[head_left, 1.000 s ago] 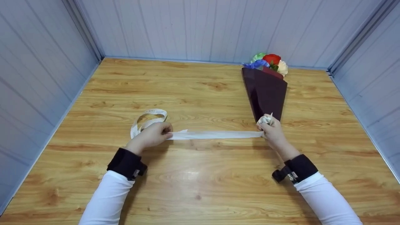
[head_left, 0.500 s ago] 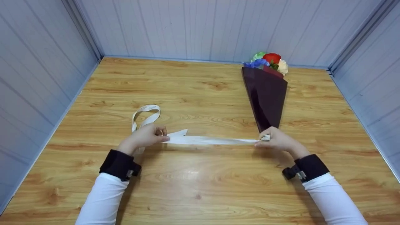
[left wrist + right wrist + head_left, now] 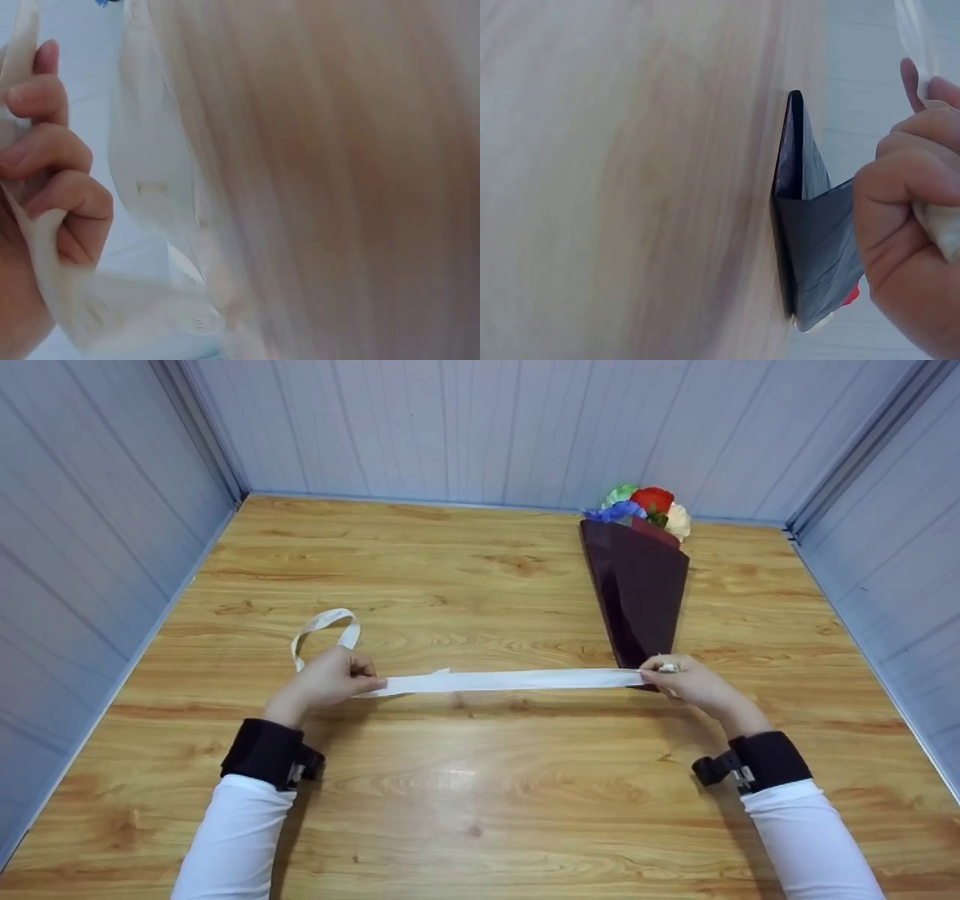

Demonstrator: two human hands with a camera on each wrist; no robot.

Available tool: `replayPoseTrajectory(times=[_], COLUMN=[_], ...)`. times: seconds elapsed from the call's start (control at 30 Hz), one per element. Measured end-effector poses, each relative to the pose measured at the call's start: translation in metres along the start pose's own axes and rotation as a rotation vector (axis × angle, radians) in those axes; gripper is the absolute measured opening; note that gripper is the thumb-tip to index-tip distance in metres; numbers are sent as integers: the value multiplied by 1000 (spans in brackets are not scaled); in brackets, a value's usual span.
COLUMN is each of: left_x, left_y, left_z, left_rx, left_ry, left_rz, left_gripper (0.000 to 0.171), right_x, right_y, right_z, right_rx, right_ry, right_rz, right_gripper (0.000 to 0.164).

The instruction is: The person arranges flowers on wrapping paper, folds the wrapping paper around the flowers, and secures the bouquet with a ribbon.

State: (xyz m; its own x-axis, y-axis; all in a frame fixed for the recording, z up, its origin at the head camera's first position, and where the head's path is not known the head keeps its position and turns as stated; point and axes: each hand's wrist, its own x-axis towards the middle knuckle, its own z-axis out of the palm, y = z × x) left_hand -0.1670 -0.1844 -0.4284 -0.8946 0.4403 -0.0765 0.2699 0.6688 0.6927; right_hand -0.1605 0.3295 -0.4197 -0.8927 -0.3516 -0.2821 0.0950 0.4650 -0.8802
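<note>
As left hand (image 3: 328, 678) pinches white ribbon (image 3: 502, 681), right hand (image 3: 694, 684) likewise, farther apart than before

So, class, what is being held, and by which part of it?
The white ribbon, at both ends of its straight stretch: left fingers at one, right fingers at the other.

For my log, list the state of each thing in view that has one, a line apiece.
Left grip, pinching the ribbon
Right grip, pinching the ribbon, with more of it bunched inside
Ribbon, nearly straight between both grips, curled in a loop beyond the left
Wrapper, lying on the table, folded round the flowers
Flowers, showing at the wrapper's wide end
Wristbands, fastened round both wrists
</note>
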Motion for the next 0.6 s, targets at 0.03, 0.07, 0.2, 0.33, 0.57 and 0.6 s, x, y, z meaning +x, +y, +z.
replayPoseTrajectory(times=[0.03, 0.07, 0.2, 0.33, 0.57, 0.6], left_x=[-1, -2, -7, -10, -12, -13], left_y=[-1, -1, -5, -9, -13, -13], left_z=[-1, -3, -7, -10, -14, -15], left_rx=[8, 16, 64, 92, 200, 221], left_ry=[1, 1, 6, 11, 15, 14], left_rz=[-6, -13, -45, -61, -118, -128], left_gripper=[26, 26, 29, 29, 22, 22], right_x=[-1, -1, -2, -1, 1, 1], right_y=[1, 1, 2, 4, 12, 13], right_z=[-1, -1, -2, -2, 1, 1], right_rx=[0, 2, -43, -144, -340, -363], right_ry=[23, 46, 146, 222, 96, 67], right_rz=[-1, -5, 3, 73, 57, 47], right_gripper=[15, 17, 17, 17, 14, 16])
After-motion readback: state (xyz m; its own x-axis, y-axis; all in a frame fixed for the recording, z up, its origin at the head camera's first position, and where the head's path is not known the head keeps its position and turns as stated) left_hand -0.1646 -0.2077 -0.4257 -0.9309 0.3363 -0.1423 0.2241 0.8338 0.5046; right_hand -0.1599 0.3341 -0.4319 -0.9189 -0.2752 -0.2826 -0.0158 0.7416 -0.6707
